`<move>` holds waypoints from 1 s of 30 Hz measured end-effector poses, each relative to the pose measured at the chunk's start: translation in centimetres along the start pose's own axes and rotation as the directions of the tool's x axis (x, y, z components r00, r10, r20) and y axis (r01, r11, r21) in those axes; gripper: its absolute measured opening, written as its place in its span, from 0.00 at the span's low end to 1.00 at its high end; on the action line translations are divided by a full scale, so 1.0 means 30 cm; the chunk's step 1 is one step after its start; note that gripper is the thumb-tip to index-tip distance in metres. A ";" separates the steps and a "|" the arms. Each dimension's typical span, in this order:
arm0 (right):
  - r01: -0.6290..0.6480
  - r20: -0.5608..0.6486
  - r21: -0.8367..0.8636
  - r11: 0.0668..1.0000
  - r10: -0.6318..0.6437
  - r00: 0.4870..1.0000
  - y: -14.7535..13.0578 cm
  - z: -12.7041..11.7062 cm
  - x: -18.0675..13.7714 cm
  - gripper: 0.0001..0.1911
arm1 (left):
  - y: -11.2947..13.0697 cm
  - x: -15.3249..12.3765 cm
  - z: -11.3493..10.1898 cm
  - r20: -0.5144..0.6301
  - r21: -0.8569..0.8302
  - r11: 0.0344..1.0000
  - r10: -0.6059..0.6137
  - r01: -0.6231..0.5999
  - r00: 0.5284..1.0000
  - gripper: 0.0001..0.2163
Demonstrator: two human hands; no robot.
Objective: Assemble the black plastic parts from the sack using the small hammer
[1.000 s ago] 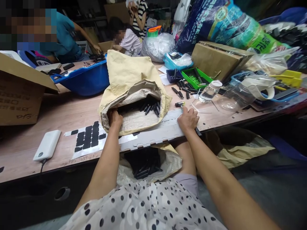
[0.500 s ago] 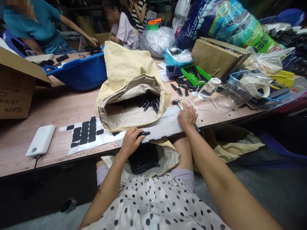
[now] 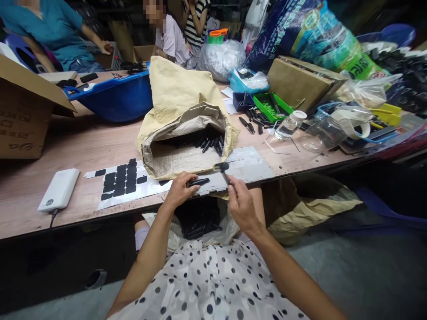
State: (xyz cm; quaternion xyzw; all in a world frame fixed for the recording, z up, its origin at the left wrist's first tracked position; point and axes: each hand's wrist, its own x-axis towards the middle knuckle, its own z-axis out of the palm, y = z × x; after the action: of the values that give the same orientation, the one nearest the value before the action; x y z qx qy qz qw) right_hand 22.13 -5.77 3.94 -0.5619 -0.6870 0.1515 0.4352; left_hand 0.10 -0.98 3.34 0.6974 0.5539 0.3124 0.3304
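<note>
Left hand (image 3: 180, 190) pinches a slim black rod-shaped piece (image 3: 201, 181) over a flat grey cardboard sheet (image 3: 251, 162) at the front edge of the wooden tabletop (image 3: 100, 142), before a pale yellow sack (image 3: 182, 86), while the right hand (image 3: 240, 202) grips a small dark-headed hammer (image 3: 221, 167) near the piece.

Piece at the left fingers (image 3: 200, 182): black. Hammer (image 3: 221, 167): black head, yellowish at one end. Sack (image 3: 183, 84): pale yellow-tan outside, silvery grey inside; its loose pieces (image 3: 213, 144) black. Board (image 3: 255, 162): light grey. Tabletop (image 3: 83, 146): pinkish-brown, wood-grained. Sheet (image 3: 150, 186): white, bearing rows of black rounded squares. Charger block (image 3: 60, 189): white. Basin (image 3: 120, 102): deep blue. Tray (image 3: 280, 118): bright green. Wearer's garment (image 3: 207, 284): whitish, black polka dots. Co-workers' tops: one teal (image 3: 60, 29), one black-and-white striped (image 3: 198, 22).
</note>
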 end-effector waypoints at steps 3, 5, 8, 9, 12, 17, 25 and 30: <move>0.088 0.053 0.036 0.995 -0.090 0.995 -0.024 0.052 -0.039 0.21 | -0.005 0.001 0.003 -0.014 -0.024 1.000 -0.007 0.006 1.000 0.08; 0.131 0.089 0.033 0.991 -0.133 0.987 -0.032 0.070 -0.050 0.23 | -0.006 0.002 0.007 -0.022 -0.040 0.999 -0.005 0.004 1.000 0.07; 0.166 0.143 -0.019 0.986 -0.162 0.976 -0.041 0.081 -0.060 0.26 | -0.007 0.004 0.013 -0.038 -0.052 0.999 -0.005 0.003 0.999 0.07; 0.174 0.159 -0.046 0.984 -0.165 0.974 -0.043 0.084 -0.063 0.27 | -0.007 0.005 0.014 -0.038 -0.051 0.999 -0.003 0.001 0.999 0.06; 0.202 0.199 -0.135 0.970 -0.173 0.965 -0.044 0.093 -0.067 0.28 | -0.006 0.007 0.016 -0.033 -0.041 0.999 0.006 -0.008 0.999 0.04; 0.189 0.191 -0.213 0.958 -0.149 0.970 -0.043 0.083 -0.054 0.27 | -0.003 0.010 0.018 -0.033 -0.036 0.999 -0.009 0.008 0.999 0.05; 0.161 0.181 -0.251 0.955 -0.117 0.977 -0.029 0.062 -0.058 0.26 | -0.010 0.012 0.020 -0.042 -0.046 0.999 -0.025 0.023 0.999 0.06; 0.009 0.029 -0.345 0.939 0.001 1.000 0.014 -0.002 0.023 0.24 | -0.010 0.009 0.018 -0.051 -0.007 1.000 -0.018 0.017 0.999 0.05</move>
State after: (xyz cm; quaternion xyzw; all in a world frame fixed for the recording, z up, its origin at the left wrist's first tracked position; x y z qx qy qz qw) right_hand 22.46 -5.03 3.97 -0.6259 -0.7101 0.0361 0.3204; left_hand 0.42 -0.73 2.80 0.6832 0.5673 0.3292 0.3211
